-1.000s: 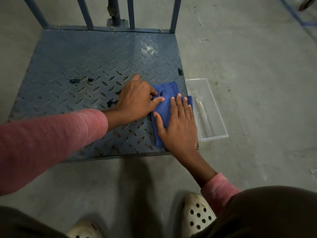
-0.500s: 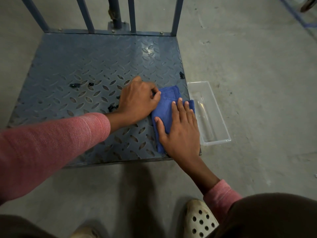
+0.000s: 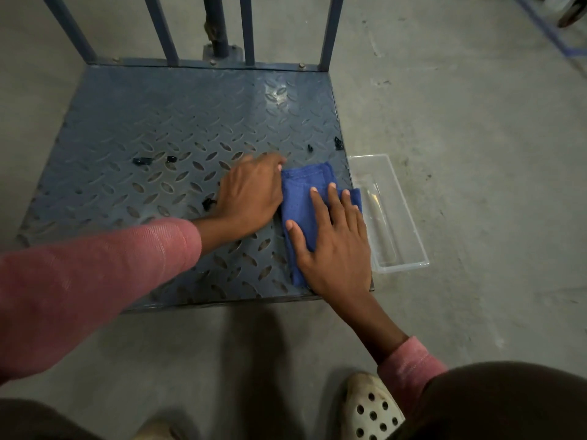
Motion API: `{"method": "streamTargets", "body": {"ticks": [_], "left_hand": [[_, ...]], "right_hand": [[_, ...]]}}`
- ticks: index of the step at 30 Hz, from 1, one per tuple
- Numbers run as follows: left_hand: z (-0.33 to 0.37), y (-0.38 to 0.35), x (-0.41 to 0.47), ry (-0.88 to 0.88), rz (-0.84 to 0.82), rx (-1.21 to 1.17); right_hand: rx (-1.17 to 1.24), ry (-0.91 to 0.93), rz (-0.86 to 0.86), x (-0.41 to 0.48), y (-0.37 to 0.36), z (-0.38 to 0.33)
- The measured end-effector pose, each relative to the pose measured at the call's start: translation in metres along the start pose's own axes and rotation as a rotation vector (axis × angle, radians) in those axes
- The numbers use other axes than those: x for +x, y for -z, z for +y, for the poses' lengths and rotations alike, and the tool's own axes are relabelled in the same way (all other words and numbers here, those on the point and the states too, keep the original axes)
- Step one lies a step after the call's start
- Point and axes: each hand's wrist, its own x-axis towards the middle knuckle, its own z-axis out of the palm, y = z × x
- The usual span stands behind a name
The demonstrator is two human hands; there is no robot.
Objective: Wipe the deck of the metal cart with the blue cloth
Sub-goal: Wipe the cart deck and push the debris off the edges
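L hand has shifted to blue cloth left edge; grip: cannot tell. R hand, fingers straight, presses cloth onto cart deck.

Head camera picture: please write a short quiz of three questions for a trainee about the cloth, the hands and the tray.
1. True or false: the right hand lies flat, with its fingers straight, on the blue cloth.
2. Where does the clear plastic tray stand? A. on top of the cloth; B. on the floor beside the cart deck; C. in the person's lap.
3. Missing word: the cloth lies near the deck's ___ edge, from the person's side.

Key: 1 true; 2 B; 3 right.
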Motion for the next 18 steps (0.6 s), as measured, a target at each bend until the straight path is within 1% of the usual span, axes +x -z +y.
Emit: {"method": "streamTargets", "body": {"ticks": [2,6,8,10,11,12,14,15,17,18], "left_hand": [[-0.004,0.0,-0.016,-0.048,0.016,-0.034],[-0.01,0.004,-0.056,-0.151,-0.004,0.176],[-0.017,0.01,-0.076,-0.212,-0.05,0.267],[-0.024,0.015,-0.091,-0.272,-0.145,0.349],[-0.026,0.018,-0.095,-0.279,-0.219,0.372],[-0.026,0.021,-0.097,-0.262,-0.304,0.383],[-0.023,0.021,-0.099,-0.189,-0.429,0.367],[-0.019,0.019,-0.098,-0.157,-0.446,0.343],[-0.012,0.013,-0.099,-0.107,-0.422,0.283],[-0.009,0.009,-0.1,-0.084,-0.409,0.253]], "right_hand": [[0.024,0.017,-0.036,0.001,0.002,0.0],[0.026,0.007,-0.063,0.005,0.003,0.003],[-0.002,0.026,-0.092,0.006,0.004,0.005],[-0.075,0.073,-0.158,0.012,0.012,0.007],[-0.133,0.107,-0.232,0.018,0.019,0.008],[-0.187,0.144,-0.34,0.025,0.028,0.008],[-0.241,0.228,-0.602,0.046,0.049,0.011],[-0.268,0.275,-0.707,0.058,0.06,0.014],[-0.344,0.373,-0.865,0.081,0.08,0.017],[-0.367,0.391,-0.944,0.09,0.088,0.017]]}}
